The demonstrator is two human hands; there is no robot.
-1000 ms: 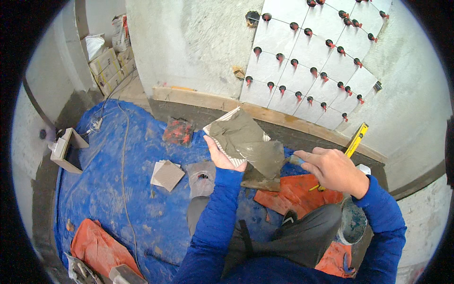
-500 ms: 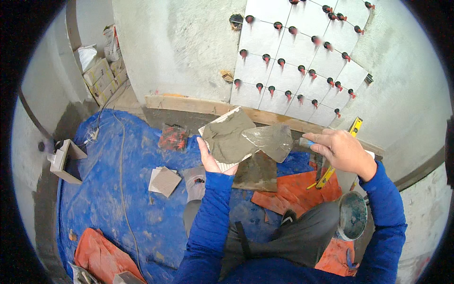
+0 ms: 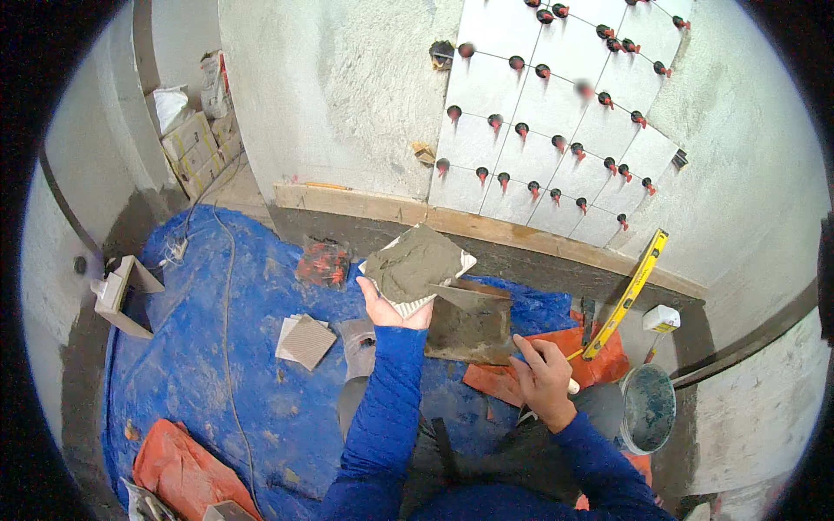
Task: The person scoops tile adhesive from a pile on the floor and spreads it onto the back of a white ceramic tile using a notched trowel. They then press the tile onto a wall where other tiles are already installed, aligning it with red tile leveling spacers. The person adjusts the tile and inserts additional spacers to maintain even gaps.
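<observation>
My left hand [image 3: 391, 309] grips a square white tile [image 3: 466, 260] from beneath, with grey mortar [image 3: 413, 259] spread thickly over its upper face and ridges showing at the edges. My right hand [image 3: 543, 382] is closed round the pale handle [image 3: 572, 387] of a trowel. Its smeared metal blade [image 3: 478, 300] reaches up-left to the tile's right edge. Below and right of the tile lies a mortar-coated board [image 3: 460, 339].
Tiles with red-and-black clips [image 3: 565, 113] cover part of the wall above a timber batten [image 3: 339, 198]. A yellow level [image 3: 630, 286] leans beside a bucket [image 3: 647, 408]. The blue tarp [image 3: 182, 347] holds loose tiles [image 3: 304, 343], a clip bag [image 3: 323, 262] and a cord [image 3: 230, 347].
My right hand has dropped down and left with the trowel, its blade sliding off the mortar toward the tile's edge. My left hand and the tile have sunk slightly.
</observation>
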